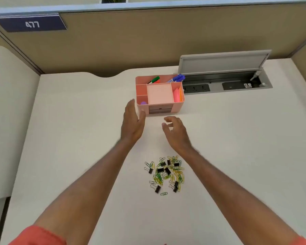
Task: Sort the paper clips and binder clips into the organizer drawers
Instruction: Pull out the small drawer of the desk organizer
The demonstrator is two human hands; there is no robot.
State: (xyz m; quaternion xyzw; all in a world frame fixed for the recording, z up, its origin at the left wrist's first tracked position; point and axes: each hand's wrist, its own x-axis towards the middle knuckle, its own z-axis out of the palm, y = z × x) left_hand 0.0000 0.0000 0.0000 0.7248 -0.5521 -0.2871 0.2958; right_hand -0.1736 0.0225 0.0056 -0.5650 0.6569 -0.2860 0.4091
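Note:
A pink desk organizer (179, 103) stands at the back middle of the white desk, its two grey drawers (160, 109) closed in its front face. A mixed heap of green and yellow paper clips (178, 174) and black binder clips (160, 169) lies nearer to me. My left hand (132, 122) is flat and open, its fingers beside the organizer's left front corner, the thumb close to its front. My right hand (175, 130) hovers in front of the drawers, fingers curled and apart, holding nothing.
Markers (155, 79) and pink sticky notes (177, 95) sit in the organizer's top compartments. An open cable tray with power sockets (226, 84) lies to its right. Cubicle partitions (148, 39) close the back and sides of the desk (78, 129).

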